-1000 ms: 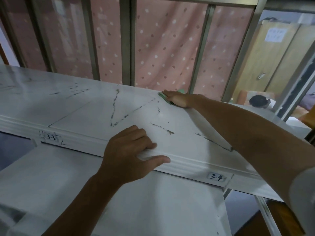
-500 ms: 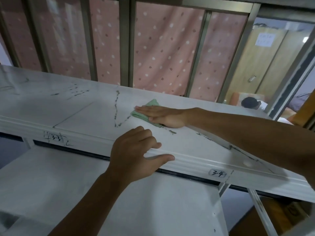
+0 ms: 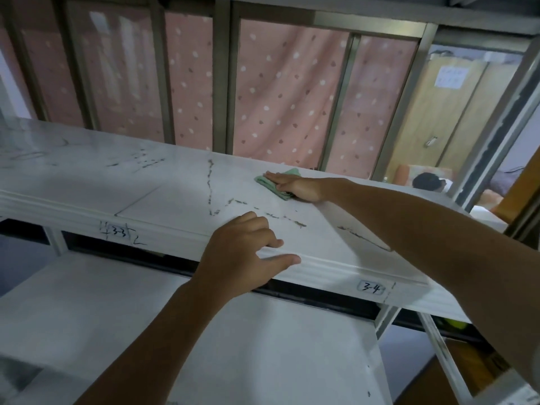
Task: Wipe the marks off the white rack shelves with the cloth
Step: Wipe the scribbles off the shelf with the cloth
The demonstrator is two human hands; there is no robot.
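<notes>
The upper white rack shelf [image 3: 163,197] runs across the view, streaked with dark marks [image 3: 210,185] in a V shape and along the middle. My right hand [image 3: 298,187] lies flat on a folded green cloth [image 3: 274,182], pressing it on the shelf near its back edge, just right of the V mark. My left hand [image 3: 245,255] rests on the shelf's front lip, fingers on top and thumb along the edge, holding nothing else. More marks [image 3: 365,238] lie under my right forearm.
A lower white shelf [image 3: 233,346] lies below. Labels "3-3" [image 3: 117,232] and "3-4" [image 3: 371,287] sit on the front lip. Metal bars [image 3: 222,83] and a pink dotted curtain [image 3: 286,97] stand behind. A person's head [image 3: 426,182] shows at the far right.
My right hand swept the cloth from the shelf's back edge forward and left over the marks, then back toward the rear right. My left hand stayed on the front lip.
</notes>
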